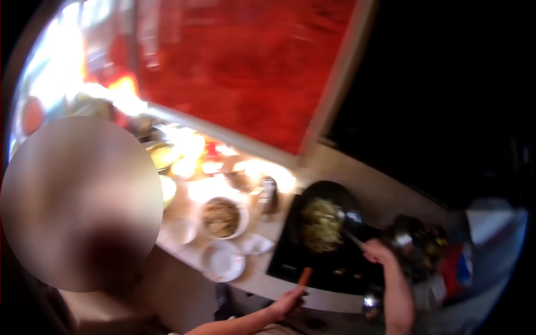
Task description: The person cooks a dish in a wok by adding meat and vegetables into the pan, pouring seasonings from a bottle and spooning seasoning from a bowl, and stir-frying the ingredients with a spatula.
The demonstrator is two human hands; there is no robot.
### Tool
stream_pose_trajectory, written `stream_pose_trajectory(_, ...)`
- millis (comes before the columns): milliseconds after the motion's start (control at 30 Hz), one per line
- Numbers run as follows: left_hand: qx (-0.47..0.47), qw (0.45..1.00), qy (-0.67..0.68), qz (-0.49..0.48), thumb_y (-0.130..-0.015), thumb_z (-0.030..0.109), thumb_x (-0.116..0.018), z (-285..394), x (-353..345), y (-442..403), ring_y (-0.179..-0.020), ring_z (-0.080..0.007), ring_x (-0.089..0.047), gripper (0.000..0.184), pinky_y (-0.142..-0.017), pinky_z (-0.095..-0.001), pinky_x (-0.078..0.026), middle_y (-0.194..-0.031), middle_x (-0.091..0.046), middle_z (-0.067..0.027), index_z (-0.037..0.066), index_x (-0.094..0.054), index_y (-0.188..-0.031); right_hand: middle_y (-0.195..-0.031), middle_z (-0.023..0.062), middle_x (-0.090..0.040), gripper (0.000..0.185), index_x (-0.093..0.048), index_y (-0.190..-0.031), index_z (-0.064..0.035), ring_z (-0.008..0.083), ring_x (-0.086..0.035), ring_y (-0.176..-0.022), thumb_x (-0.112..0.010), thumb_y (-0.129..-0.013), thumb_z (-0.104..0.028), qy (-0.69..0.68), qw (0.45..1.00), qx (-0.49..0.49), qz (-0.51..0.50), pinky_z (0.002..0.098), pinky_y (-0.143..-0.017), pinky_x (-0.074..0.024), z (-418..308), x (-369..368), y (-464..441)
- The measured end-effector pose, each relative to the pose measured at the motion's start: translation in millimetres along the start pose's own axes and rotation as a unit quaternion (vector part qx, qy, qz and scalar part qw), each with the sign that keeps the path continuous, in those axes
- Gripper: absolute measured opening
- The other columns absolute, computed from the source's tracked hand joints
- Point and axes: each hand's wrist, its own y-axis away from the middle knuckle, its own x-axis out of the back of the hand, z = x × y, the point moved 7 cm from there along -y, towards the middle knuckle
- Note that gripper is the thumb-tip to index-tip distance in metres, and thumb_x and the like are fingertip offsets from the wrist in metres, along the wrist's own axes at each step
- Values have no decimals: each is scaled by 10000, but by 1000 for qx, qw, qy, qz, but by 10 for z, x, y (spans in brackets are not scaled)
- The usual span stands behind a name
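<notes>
A dark wok sits tilted in view on the black cooktop, with chopped pale green vegetables inside. My left hand is closed round an orange-brown wooden handle that points toward the wok; its join to the pan is lost against the black surface. From the right side, my right hand grips the shaft of a metal spatula. The spatula's head reaches the vegetables at the wok's right edge, and blur hides its exact shape.
Left of the cooktop, the counter holds a white bowl of brown food, a white plate, a small pale bowl and a dark bottle. Shiny metal cookware stands at right. A blurred disc covers the far left.
</notes>
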Motion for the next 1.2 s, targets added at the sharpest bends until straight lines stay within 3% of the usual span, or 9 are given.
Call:
stream_pose_trajectory(67,-24,1000,0,-19,-917,557,-491,37,7,-12,-452,-84,-414,440,-363,-225,-294,-587,-432,28,145,-541,-1062,-485,27,-450,316,-505,-671,-68,122,-358,-314,-499,-943,-229,6,999,17,30,274,-291,-236,-255,-163,5)
stream_pose_trajectory(167,-33,999,-30,9,-910,574,-489,101,-29,7,-431,-76,-384,527,-352,-228,-274,-590,-419,29,89,-526,-1112,-595,165,-525,243,-502,-732,30,294,-551,-544,-533,-893,-149,283,918,229,156,410,-532,-445,-668,-28,361)
stream_pose_trajectory(300,-38,999,-18,1,-909,575,-491,106,-38,34,-440,-78,-379,523,-352,-229,-267,-588,-404,32,91,-514,-1107,-783,229,-595,165,-549,-802,53,394,-597,-750,-550,-856,-103,318,909,190,190,447,-655,-462,-854,-22,447)
stream_pose_trajectory(367,-33,999,-11,-1,-910,572,-492,115,-86,79,-438,-80,-374,516,-352,-229,-267,-591,-401,32,93,-510,-1101,-824,246,-609,214,-589,-946,66,406,-609,-814,-570,-861,-129,276,882,244,294,461,-707,-482,-910,-141,318)
stream_pose_trajectory(533,3,1000,-1,2,-922,550,-487,109,-88,111,-451,-82,-366,497,-368,-220,-274,-618,-412,26,99,-500,-1131,-1217,273,-505,457,-386,-1392,-30,409,-571,-990,-457,-968,-182,438,855,213,178,485,-788,-490,-1167,-905,809)
stream_pose_trajectory(800,20,998,57,-30,-933,476,-523,61,-30,100,-485,-98,-423,404,-398,-231,-315,-662,-475,1,116,-500,-1115,-1244,292,-458,524,-316,-1440,-38,429,-592,-785,-459,-954,-174,496,856,116,89,552,-698,-480,-740,-732,1790)
stream_pose_trajectory(833,9,998,49,-39,-937,466,-521,76,-25,101,-502,-110,-435,428,-415,-245,-328,-666,-476,-10,85,-492,-1129,-1051,213,-556,472,-461,-1351,-72,395,-605,-752,-538,-907,-210,505,834,158,158,520,-631,-486,-646,-790,1695)
stream_pose_trajectory(1000,15,1000,11,-12,-950,453,-502,129,-53,183,-484,-135,-434,449,-418,-260,-335,-645,-474,-36,42,-479,-1130,-1031,236,-582,447,-464,-1328,-23,369,-614,-794,-539,-918,-186,391,873,192,219,460,-654,-510,-652,-628,1317)
stream_pose_trajectory(1200,7,1000,-7,6,-960,449,-484,170,-69,181,-444,-149,-409,457,-400,-274,-323,-559,-457,-61,24,-483,-1127,-1075,247,-569,468,-429,-1357,-33,418,-613,-840,-490,-917,-180,471,866,122,113,499,-708,-507,-697,-703,1845)
